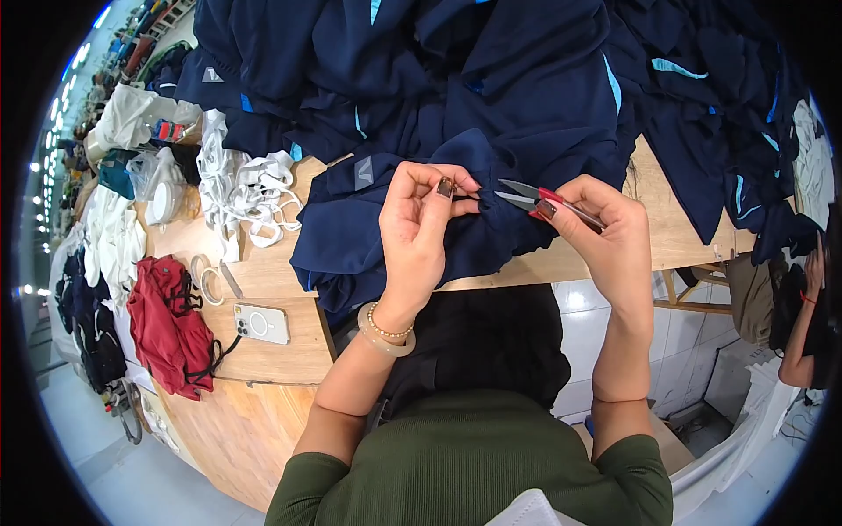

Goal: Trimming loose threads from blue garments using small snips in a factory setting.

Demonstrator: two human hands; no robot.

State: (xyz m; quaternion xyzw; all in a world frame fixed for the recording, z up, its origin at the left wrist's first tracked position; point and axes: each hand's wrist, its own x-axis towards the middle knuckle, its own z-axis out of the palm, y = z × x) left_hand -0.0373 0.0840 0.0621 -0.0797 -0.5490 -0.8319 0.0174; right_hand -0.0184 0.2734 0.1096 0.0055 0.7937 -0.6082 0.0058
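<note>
A navy blue garment lies bunched at the table's front edge, with a small grey patch on its left part. My left hand pinches a fold of its cloth between thumb and fingers. In my right hand is a pair of thread snips with red on the handles. Their two blades stand apart and point left at the gathered cloth, close to my left fingertips. Whether a thread lies between the blades is too small to tell.
More navy garments with light blue strips pile across the back. White straps, a red bag, a phone and a tape roll lie on the wooden table to the left. Another person's arm shows at far right.
</note>
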